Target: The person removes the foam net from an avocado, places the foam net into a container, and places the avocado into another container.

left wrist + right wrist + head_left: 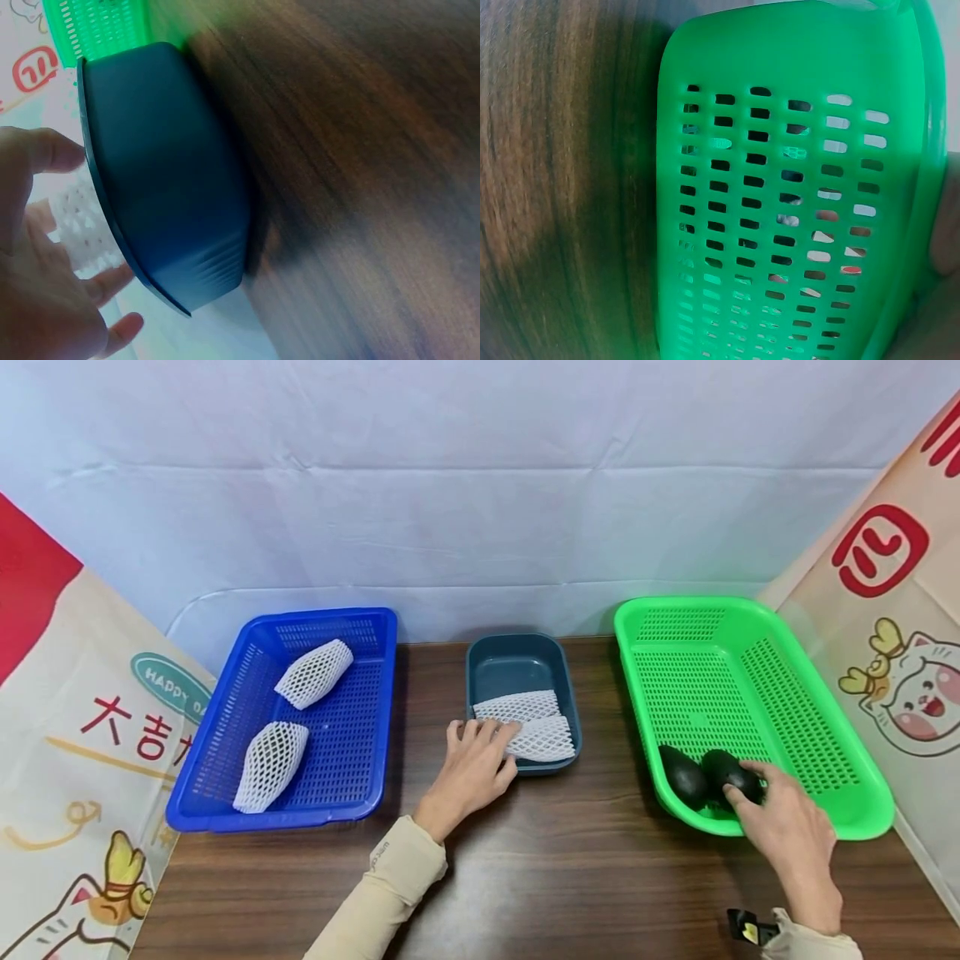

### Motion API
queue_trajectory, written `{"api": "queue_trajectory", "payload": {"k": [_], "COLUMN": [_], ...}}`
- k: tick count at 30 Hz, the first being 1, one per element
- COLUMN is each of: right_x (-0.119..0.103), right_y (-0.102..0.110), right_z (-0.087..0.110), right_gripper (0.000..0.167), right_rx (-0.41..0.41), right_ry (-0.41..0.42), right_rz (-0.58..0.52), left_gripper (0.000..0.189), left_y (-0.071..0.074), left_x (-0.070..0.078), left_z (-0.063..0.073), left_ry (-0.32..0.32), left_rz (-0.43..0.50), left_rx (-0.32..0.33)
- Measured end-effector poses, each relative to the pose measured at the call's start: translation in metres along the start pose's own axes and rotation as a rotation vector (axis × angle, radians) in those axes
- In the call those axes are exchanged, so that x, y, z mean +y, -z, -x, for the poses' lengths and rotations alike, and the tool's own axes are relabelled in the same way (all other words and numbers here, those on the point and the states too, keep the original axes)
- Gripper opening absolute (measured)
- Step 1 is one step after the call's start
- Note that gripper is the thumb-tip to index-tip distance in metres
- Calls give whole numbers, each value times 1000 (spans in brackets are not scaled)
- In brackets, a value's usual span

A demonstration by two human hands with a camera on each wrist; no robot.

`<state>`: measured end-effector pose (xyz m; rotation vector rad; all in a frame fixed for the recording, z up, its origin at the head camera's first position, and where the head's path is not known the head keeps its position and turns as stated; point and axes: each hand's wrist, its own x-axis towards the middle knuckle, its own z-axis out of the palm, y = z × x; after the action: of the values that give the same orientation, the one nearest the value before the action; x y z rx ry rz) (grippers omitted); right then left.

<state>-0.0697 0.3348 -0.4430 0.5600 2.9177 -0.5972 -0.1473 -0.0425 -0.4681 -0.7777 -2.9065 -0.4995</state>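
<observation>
Two pale sleeves (382,885) reach in from the near edge over a brown wood-grain table (570,868), and a black device with a strap (750,928) sits at the right cuff. The right hand (787,818) dips over the near wall of a green basket (690,693), its thumb and fingers pinching a black oval object (724,768); that object rests low in the near left corner, touching a second black oval (686,778) on its left. From the right wrist, those fingers are hidden behind the basket's slotted side. The left hand (474,767) is at the near left of a dark teal tray (517,670) in the middle, fingers apart and slightly bent, thumb at the rim; whether the fingertips grip anything I cannot tell. Inside the tray, under and beside those fingers, lie two flat white net sleeves, the nearer one (543,742) partly over the farther (525,703). Left of it stands a blue basket (333,727) with two rounded white net bundles, one near the front (272,768), the other farther back (315,673). Printed banners flank the table on the left (105,643) and right (907,627), and pale creased cloth (450,518) hangs behind everything.
</observation>
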Motion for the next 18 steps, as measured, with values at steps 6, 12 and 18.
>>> {"api": "queue_trajectory", "payload": {"k": [6, 12, 18], "right_x": [-1, -1, -2], "right_y": [-1, -4, -4], "right_z": [0, 1, 2], "right_gripper": [59, 61, 66], "right_rx": [19, 48, 47], "right_ry": [1, 10, -17], "right_rz": [-6, 4, 11], "left_gripper": [38, 44, 52], "left_y": [1, 0, 1], "left_x": [0, -1, -3], "left_z": [0, 1, 1], "left_ry": [-7, 13, 21], "left_rz": [-6, -21, 9], "left_rx": [-30, -132, -101]}}
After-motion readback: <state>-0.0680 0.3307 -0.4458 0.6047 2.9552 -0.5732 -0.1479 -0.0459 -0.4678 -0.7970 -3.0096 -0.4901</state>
